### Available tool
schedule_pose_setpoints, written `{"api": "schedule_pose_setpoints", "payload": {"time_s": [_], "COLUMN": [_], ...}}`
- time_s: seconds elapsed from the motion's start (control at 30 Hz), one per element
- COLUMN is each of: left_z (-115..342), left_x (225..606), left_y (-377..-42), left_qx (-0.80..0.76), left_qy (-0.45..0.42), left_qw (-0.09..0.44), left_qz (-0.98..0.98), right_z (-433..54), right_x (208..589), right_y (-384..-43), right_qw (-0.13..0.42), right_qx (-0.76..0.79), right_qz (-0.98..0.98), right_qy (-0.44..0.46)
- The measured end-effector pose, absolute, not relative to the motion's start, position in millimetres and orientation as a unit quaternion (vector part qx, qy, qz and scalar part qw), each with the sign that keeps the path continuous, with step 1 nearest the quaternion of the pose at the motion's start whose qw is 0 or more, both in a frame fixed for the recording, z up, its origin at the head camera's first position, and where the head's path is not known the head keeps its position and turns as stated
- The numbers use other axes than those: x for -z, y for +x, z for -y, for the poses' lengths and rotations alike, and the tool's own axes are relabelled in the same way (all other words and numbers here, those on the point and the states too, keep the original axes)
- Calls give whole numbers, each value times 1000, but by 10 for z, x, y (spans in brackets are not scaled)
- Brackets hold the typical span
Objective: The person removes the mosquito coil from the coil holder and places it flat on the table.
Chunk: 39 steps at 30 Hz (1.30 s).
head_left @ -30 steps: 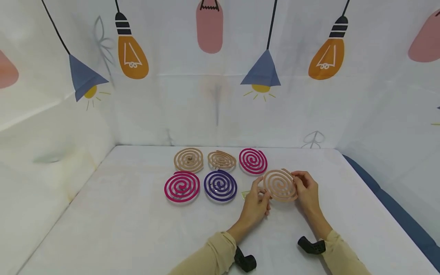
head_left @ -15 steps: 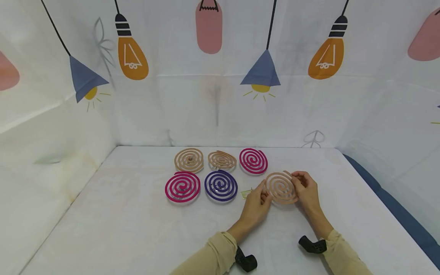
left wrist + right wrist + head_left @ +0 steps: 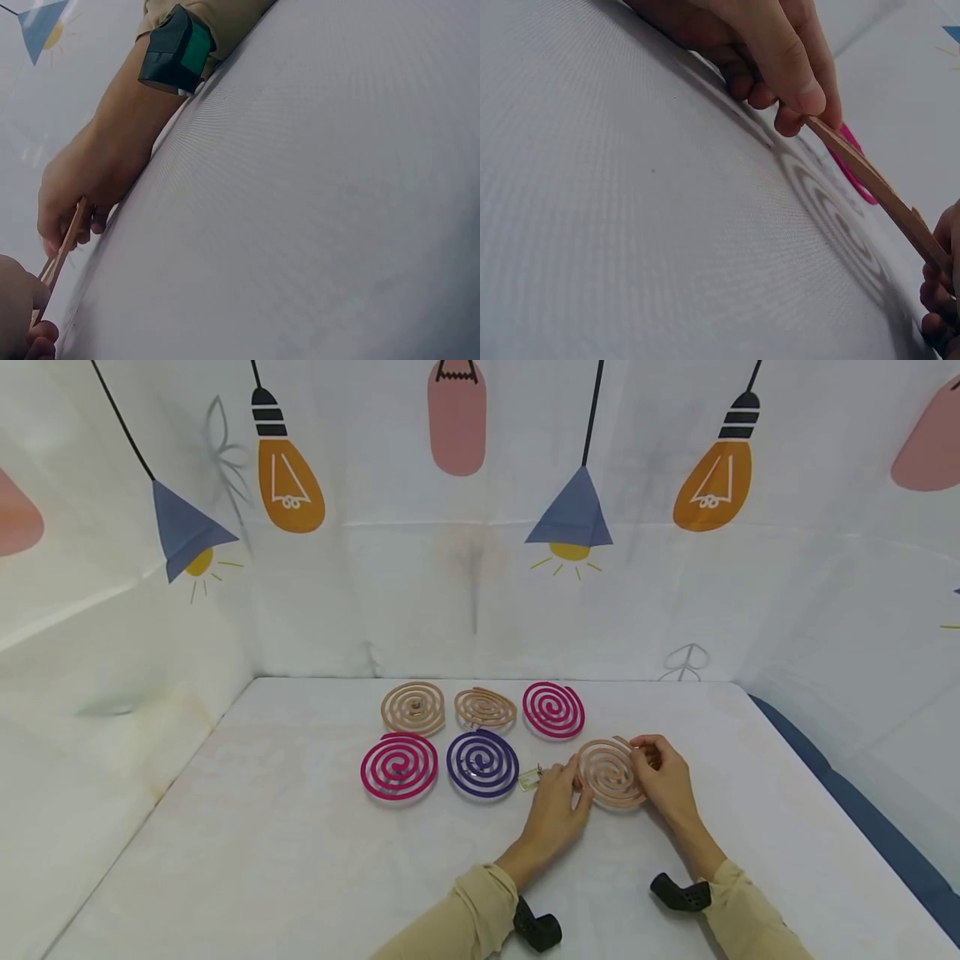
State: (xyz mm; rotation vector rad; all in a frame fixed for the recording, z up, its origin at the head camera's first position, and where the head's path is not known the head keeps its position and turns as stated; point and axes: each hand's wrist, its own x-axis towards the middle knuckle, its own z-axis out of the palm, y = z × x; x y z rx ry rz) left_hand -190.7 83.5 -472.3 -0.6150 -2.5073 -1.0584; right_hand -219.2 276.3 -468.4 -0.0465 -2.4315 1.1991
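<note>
Between my two hands is a tan spiral mosquito coil (image 3: 609,774). My left hand (image 3: 557,806) pinches its left rim, with the thumb at the lower left in the head view. At the upper right rim, my right hand (image 3: 663,777) pinches the coil between thumb and fingers. Seen edge-on in the right wrist view, the coil (image 3: 889,199) slants above the table, and its spiral shadow falls beneath. Right beside my left hand's knuckles lies a small yellow-green piece (image 3: 529,779) with a thin metal tip.
A blue coil (image 3: 482,763) and a pink coil (image 3: 398,767) lie to the left. Behind them are two tan coils (image 3: 412,708) (image 3: 484,707) and another pink coil (image 3: 553,711). The white table (image 3: 300,843) meets a printed cloth wall at the back.
The tan coil has come down slightly and lies flatter, both hands still on it. More of the small yellow-green piece now shows, shifted a little left. The other coils stay put.
</note>
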Motion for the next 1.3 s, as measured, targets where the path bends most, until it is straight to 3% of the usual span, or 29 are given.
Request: {"api": "schedule_pose_setpoints", "payload": {"time_s": [1.13, 1.3], "left_z": [-831, -829], "left_x": [4700, 4754], "left_y": [-1870, -1892], "left_qx": [326, 342], "left_qy": [-215, -231], "left_qw": [174, 211], "left_qz": [904, 886], "right_z": [-2740, -2732], "right_x": [4678, 4676], "right_y": [-2189, -2179], "right_qw": [205, 209], "right_qx": [-328, -326], "right_qz": [922, 922], "right_qy": [-23, -13]}}
